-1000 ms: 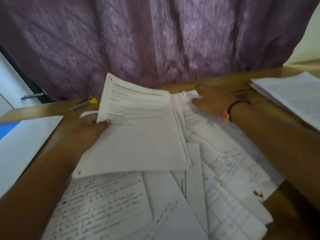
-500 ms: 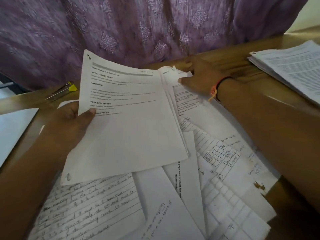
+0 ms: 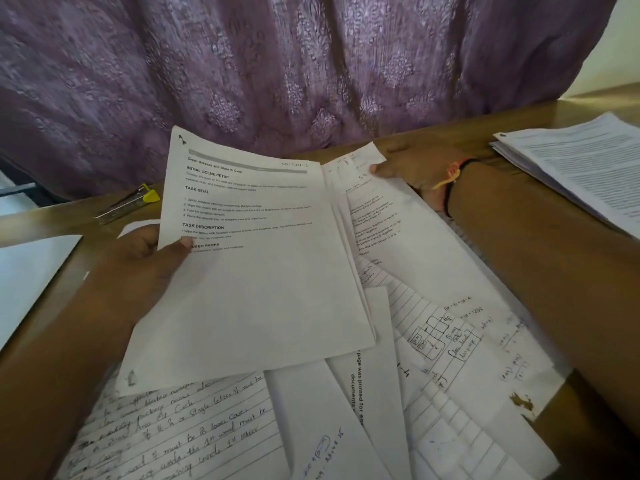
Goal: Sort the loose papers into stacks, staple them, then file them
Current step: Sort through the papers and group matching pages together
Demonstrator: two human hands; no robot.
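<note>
I hold the printed pages [image 3: 249, 271] up in my left hand [image 3: 145, 258]. My thumb grips their left edge, so I can read them and keep them apart from the loose papers [image 3: 450, 375] on the table [image 3: 568, 105]. My right hand [image 3: 412, 164] reaches to one o'clock and pinches a sheet [image 3: 356, 161] by its top corner. I think I will lift it next. The stapler [image 3: 128, 204] lies at ten o'clock.

Purple patterned curtain [image 3: 277, 64] behind, wooden table [image 3: 519, 123], cream wall [image 3: 623, 46] top right
</note>
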